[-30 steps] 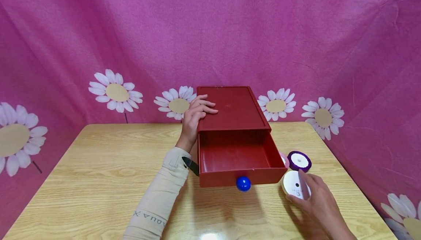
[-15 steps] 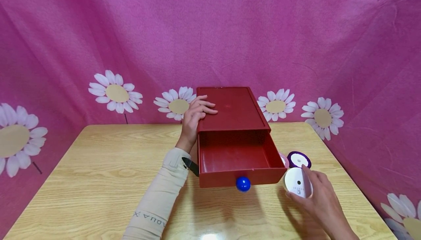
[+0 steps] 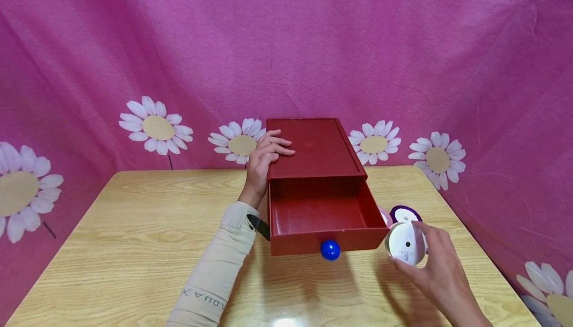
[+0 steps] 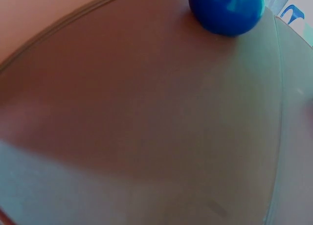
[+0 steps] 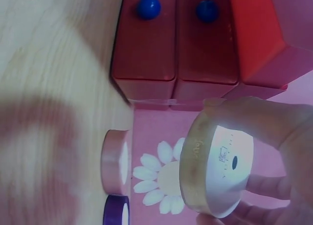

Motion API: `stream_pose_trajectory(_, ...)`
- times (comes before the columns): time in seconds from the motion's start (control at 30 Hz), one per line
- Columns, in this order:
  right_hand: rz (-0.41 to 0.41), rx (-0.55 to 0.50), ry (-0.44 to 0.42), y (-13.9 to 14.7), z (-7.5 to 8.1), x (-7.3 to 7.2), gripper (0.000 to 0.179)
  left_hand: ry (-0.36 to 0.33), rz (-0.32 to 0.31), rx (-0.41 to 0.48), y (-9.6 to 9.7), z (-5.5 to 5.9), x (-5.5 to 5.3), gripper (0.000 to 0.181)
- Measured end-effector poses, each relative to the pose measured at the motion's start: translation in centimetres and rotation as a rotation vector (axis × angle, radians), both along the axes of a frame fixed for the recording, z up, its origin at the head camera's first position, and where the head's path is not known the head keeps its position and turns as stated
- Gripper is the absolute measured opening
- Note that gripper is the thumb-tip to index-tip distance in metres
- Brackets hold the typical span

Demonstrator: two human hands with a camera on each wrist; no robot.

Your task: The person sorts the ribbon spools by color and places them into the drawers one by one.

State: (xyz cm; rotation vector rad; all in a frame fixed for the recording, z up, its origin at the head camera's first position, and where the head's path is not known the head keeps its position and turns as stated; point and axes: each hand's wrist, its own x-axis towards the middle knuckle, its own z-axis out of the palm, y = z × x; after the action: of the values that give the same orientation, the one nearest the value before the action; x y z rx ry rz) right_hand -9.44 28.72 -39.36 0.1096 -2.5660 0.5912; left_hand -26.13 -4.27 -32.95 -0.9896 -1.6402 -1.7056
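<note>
My right hand (image 3: 440, 272) pinches a ribbon spool (image 3: 405, 247) by its edge, white disc facing up in the head view. Its rim is cream with gold lettering in the right wrist view, where the spool hangs clear of the table. My left hand (image 3: 264, 160) rests over the left edge of a red drawer cabinet (image 3: 313, 145), fingers lying on its top; the thumb is hidden. The top drawer (image 3: 295, 243) is pulled out, its visible inside bare, with a blue ball knob (image 3: 330, 250) on the front. The held spool is just right of this drawer's front corner.
A purple ribbon spool (image 3: 404, 214) and a pink ribbon spool (image 5: 114, 161) stand on the wooden table (image 3: 156, 237), right of the cabinet. Two lower drawers (image 5: 146, 49) are shut under the open one. A pink flowered cloth (image 3: 304, 43) hangs behind.
My right hand has lifted the cream ribbon spool slightly and moved it a little away from me, so it now overlaps the purple spool. The left hand stays on the cabinet.
</note>
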Motion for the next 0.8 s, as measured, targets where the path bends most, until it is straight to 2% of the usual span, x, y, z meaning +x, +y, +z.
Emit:
stream_pose_trajectory(0.23, 0.034, -0.027, 0.08, -0.3, 1.1, 0.1, 0.082, 0.014, -0.006, -0.001, 0.0, 0.0, 0.0, 0.034)
stream_pose_trajectory(0.5, 0.052, -0.079, 0.092, -1.0, 2.7, -0.2, 0.083, -0.011, 0.014, -0.005, 0.0, -0.4, -0.6, 0.036)
stream_pose_trajectory(0.57, 0.065, -0.097, 0.11, -1.1, 3.1, -0.3, 0.083, -0.003, 0.007, -0.002, 0.0, -0.4, -0.5, 0.036)
stream_pose_trajectory(0.63, 0.081, -0.104, 0.14, -1.1, 3.5, -0.4, 0.083, -0.002, 0.011, -0.002, 0.0, -0.8, -0.9, 0.036)
stream_pose_trajectory(0.8, 0.094, -0.118, 0.192, -1.2, 4.3, -0.6, 0.083, -0.004, 0.012, -0.003, 0.0, -0.6, -0.7, 0.036)
